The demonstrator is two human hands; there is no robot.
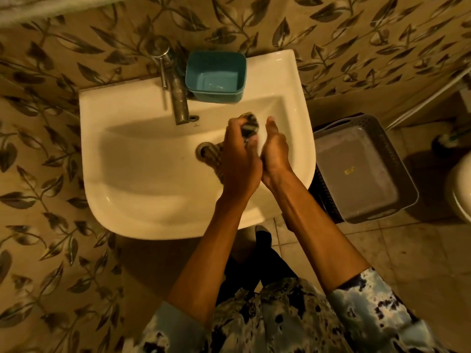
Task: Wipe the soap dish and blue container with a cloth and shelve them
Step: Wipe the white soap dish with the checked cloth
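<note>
Over the white sink [142, 200], my left hand [239, 156] grips a striped cloth [251, 124]. Its loose end hangs down over the drain [204, 150]. My right hand [275, 149] is cupped against the cloth and closed around a pale object, apparently the soap dish [260, 142], which is almost wholly hidden between my hands. The blue container [216, 77] stands upright and open on the sink's back ledge, right of the tap [175, 93] and apart from both hands.
A grey perforated basket [364, 169] holding a flat tray sits on the floor right of the sink. A white fixture [461, 189] shows at the right edge. Leaf-patterned tiles cover the wall behind and to the left.
</note>
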